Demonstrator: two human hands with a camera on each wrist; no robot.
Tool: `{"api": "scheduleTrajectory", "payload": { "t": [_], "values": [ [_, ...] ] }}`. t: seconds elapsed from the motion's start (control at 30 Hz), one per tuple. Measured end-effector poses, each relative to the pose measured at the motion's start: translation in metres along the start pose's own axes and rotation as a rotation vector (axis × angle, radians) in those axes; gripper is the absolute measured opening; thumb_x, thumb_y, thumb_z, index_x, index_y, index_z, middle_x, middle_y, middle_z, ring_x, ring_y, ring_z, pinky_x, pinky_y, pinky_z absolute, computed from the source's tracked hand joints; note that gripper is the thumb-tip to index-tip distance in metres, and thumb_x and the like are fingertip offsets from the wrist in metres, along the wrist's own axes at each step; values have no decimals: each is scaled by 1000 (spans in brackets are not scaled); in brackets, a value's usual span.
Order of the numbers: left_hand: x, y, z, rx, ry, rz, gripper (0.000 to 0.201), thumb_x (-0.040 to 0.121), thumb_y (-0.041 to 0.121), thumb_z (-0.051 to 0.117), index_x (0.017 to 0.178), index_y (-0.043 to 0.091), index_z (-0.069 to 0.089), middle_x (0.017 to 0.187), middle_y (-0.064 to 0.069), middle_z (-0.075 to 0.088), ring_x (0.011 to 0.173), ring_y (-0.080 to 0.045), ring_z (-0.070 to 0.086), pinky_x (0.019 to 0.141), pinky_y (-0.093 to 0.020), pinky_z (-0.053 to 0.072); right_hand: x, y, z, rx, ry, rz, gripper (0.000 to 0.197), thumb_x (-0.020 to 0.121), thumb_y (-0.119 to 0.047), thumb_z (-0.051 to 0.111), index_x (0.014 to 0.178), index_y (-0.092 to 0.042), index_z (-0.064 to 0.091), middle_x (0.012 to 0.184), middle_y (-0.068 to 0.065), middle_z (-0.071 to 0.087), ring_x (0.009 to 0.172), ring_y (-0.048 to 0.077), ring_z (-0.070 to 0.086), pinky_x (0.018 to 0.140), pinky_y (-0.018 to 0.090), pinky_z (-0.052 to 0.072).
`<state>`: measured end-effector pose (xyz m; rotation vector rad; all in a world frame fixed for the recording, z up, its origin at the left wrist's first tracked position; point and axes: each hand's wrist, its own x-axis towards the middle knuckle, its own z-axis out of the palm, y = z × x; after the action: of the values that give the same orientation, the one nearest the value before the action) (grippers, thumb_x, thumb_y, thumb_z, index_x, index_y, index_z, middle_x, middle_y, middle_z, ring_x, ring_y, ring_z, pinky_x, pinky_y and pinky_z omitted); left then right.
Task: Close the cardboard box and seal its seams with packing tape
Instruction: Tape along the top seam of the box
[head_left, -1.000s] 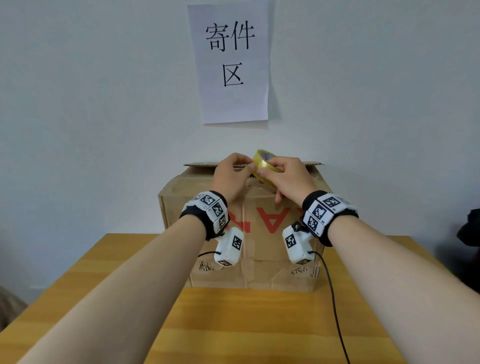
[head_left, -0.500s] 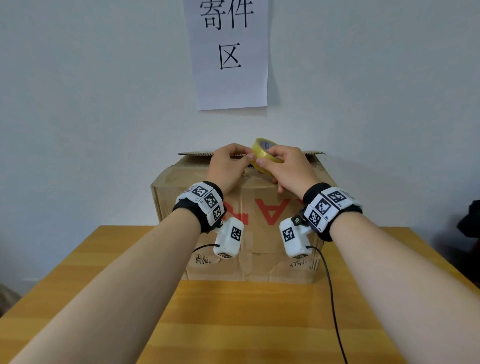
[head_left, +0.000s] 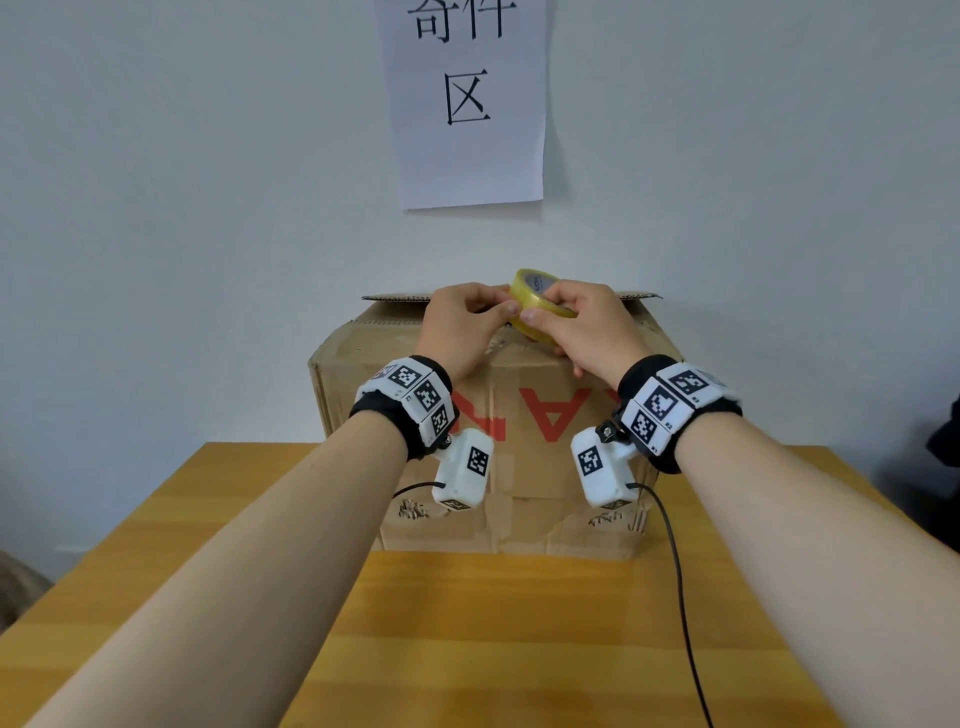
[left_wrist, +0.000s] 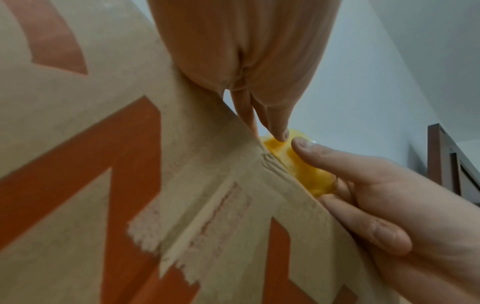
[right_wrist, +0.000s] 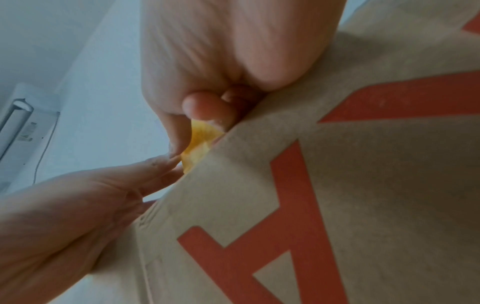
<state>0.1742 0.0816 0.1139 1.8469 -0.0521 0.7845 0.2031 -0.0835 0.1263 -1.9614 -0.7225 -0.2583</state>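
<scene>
Box (head_left: 519, 467) on table (head_left: 467, 623), against wall. Left hand (head_left: 457, 327) over box's top front edge, fingertips (left_wrist: 281, 133) pinching at tape roll (head_left: 537, 304). Right hand (head_left: 587, 327) gripping roll, fingers curled round it, thumb (left_wrist: 324, 158) on its side. Roll between both hands, just above box top. Head view alone: rear flap (head_left: 639, 297) raised, paper sign (head_left: 467, 104). Wrist views: torn old tape (left_wrist: 155, 236) on box front.

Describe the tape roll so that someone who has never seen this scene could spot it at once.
Find the brown cardboard box with red lettering, standing on the wooden table against the wall. Just above its top front edge, the left hand and right hand meet around the tape roll. It is the only translucent yellow ring there.
</scene>
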Motion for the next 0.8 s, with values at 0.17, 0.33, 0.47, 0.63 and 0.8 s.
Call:
{"api": "scheduleTrajectory", "payload": {
  "t": [0.17, 0.33, 0.47, 0.63, 0.8],
  "values": [
    [-2, 0, 0, 99, -48, 54, 14, 88, 16, 73, 77, 25, 69, 88, 3, 74, 89, -14, 69, 89, -31, 55, 2, 2, 2, -35, 13, -20, 20, 91, -39, 69, 91, -19, 69, 81, 0, 71, 56, 36, 65, 32, 24, 39],
    [-2, 0, 1, 64, -44, 0, 6, 86, 20, 75, 84, 22, 69, 94, 4, 74, 100, -16, 69, 96, -35, 54, 0, 1, 1, 2, 18, -22, 23, 91, -40, 69, 92, -17, 70, 83, 1, 71, 60, 41, 66, 32, 25, 39],
    [-2, 0, 2, 6, -11, -17, 12, 83, 20, 79, 86, 27, 69, 99, 1, 75, 101, -17, 70, 97, -39, 54, -1, 1, 0, 28, 22, -21, 24, 91, -41, 69, 91, -18, 70, 83, 2, 72, 60, 42, 64, 33, 24, 38],
    [-2, 1, 3, -29, 29, -25, 9, 79, 20, 82, 83, 23, 74, 91, 0, 77, 95, -15, 72, 95, -38, 56, 0, 1, 1, 49, 30, 1, 22, 91, -40, 70, 92, -19, 70, 86, 2, 71, 58, 32, 65, 33, 22, 38],
    [-4, 3, 4, -77, 33, -27, 10, 81, 13, 81, 89, 10, 77, 89, -2, 77, 85, -4, 72, 80, -16, 54, 1, 2, 1, 57, 23, 20, 20, 91, -40, 69, 90, -19, 69, 87, -3, 70, 58, 20, 66, 33, 21, 36]
  ]
}}
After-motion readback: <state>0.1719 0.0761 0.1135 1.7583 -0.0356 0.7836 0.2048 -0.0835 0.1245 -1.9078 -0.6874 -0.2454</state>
